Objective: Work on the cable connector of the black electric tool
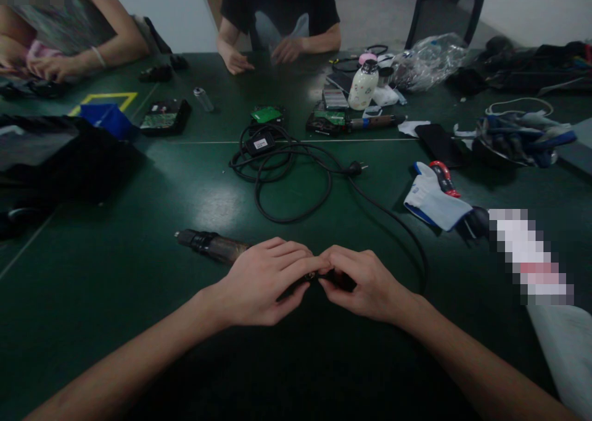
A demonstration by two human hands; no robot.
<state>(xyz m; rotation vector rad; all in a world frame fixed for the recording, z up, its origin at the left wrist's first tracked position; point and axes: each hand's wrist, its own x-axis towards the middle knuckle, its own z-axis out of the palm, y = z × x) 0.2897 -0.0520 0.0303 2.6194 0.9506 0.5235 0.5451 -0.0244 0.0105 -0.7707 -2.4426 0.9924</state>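
An electric screwdriver (217, 246) lies nearly level above the table's near side, its bit end pointing left. My left hand (272, 279) is wrapped over its rear part, hiding much of the body. My right hand (361, 279) pinches a dark cable connector (342, 279) right at the screwdriver's rear end. The fingertips of both hands meet there, so I cannot tell whether the connector is seated. A black power cord (419, 248) curves down toward my right hand from the coiled cable.
Ahead lie the coiled cord with its adapter (260, 143) and mains plug (356, 168). To the right are a work glove (435, 199), a phone (439, 143) and a bowl of gloves (518, 137). Circuit-board units (164, 118) and a bottle (364, 85) stand farther back. Two people sit opposite.
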